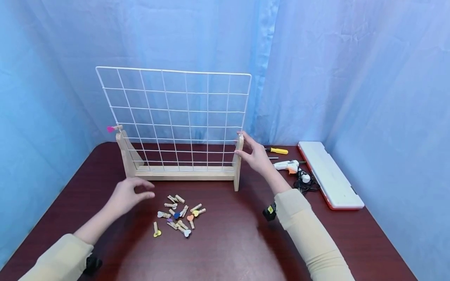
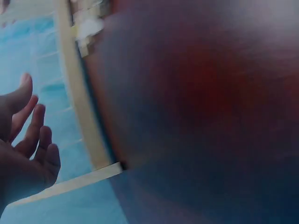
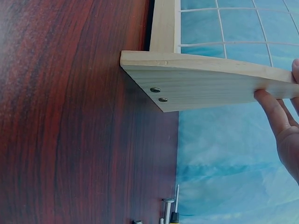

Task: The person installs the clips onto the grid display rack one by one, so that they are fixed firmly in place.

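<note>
A white wire grid stands upright in a pale wooden stand. My right hand grips the top of the stand's right side board, with fingers and thumb about its edges. My left hand hovers in front of the stand's left end, fingers loosely bent and holding nothing. Just right of it, several small wooden clothespins with coloured hearts lie scattered on the table. One clothespin with a pink heart sits at the top of the left side board. The left wrist view is blurred.
A dark red-brown table carries everything. On its right side lie a yellow-handled screwdriver, a white glue gun with a black cord, and a long white case. Blue curtains hang behind and beside the table.
</note>
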### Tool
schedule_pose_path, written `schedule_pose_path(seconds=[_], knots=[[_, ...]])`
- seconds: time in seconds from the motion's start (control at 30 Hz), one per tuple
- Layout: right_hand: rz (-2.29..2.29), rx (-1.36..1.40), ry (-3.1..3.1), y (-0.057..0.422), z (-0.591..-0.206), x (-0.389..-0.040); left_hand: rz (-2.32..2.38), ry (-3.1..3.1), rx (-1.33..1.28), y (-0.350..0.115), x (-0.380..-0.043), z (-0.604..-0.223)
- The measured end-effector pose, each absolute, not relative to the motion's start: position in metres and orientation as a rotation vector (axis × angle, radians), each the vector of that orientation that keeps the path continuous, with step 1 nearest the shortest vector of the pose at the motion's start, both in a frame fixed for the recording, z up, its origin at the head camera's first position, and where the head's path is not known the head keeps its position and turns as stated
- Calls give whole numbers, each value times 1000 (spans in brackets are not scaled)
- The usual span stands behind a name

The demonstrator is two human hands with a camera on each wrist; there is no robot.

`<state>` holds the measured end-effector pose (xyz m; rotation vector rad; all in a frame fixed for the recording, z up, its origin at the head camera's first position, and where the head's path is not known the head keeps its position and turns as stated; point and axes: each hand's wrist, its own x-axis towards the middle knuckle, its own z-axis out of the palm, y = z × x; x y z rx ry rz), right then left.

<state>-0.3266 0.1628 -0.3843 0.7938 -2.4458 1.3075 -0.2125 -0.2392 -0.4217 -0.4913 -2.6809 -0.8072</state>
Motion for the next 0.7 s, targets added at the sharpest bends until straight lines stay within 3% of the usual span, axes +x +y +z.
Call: schedule_pose_path(seconds=[0.23, 0.7], knots=[[1314, 801, -2440, 164, -386, -327, -749, -2837, -838, -231, -204, -448], [1294, 797, -2442, 164, -385, -326, -852, -2897, -976, -225, -205, -453]])
